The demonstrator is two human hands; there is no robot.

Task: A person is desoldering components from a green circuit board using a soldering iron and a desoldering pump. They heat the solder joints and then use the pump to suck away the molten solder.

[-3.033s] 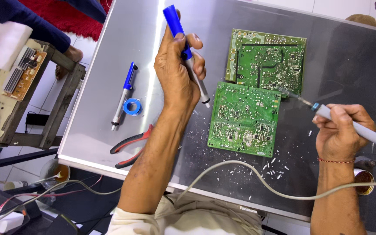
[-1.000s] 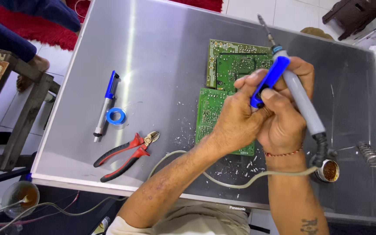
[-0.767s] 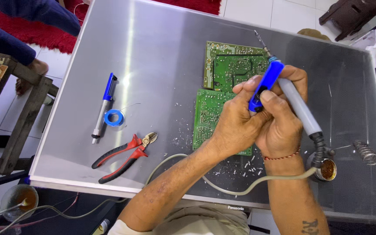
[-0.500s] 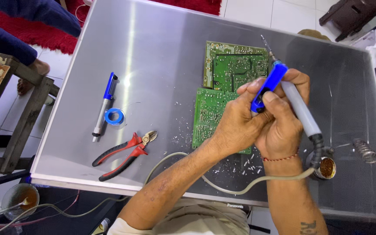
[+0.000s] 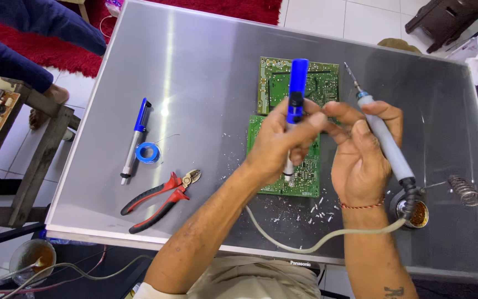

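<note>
My left hand (image 5: 280, 141) grips a blue and white desoldering pump (image 5: 295, 102), held upright with its nozzle pointing down over the lower green circuit board (image 5: 307, 173). My right hand (image 5: 360, 152) holds a grey soldering iron (image 5: 383, 138), tip pointing up and away from me; its fingers reach toward the pump. A second green circuit board (image 5: 275, 83) lies just behind the first on the grey metal table (image 5: 206, 72). The iron's pale cord (image 5: 305, 241) loops along the table's near edge.
A second blue desoldering pump (image 5: 135, 138), a blue solder spool (image 5: 147, 152) and red-handled cutters (image 5: 159, 199) lie at the left. A small round tin (image 5: 416, 213) and a coiled iron stand (image 5: 466, 191) sit at the right. Solder bits litter the table near the boards. Another person's dark sleeve (image 5: 34, 33) is at far left.
My hands have drawn slightly apart. The pump has swung from slanted to upright in my left hand, and the iron now tilts further right with its tip off the boards.
</note>
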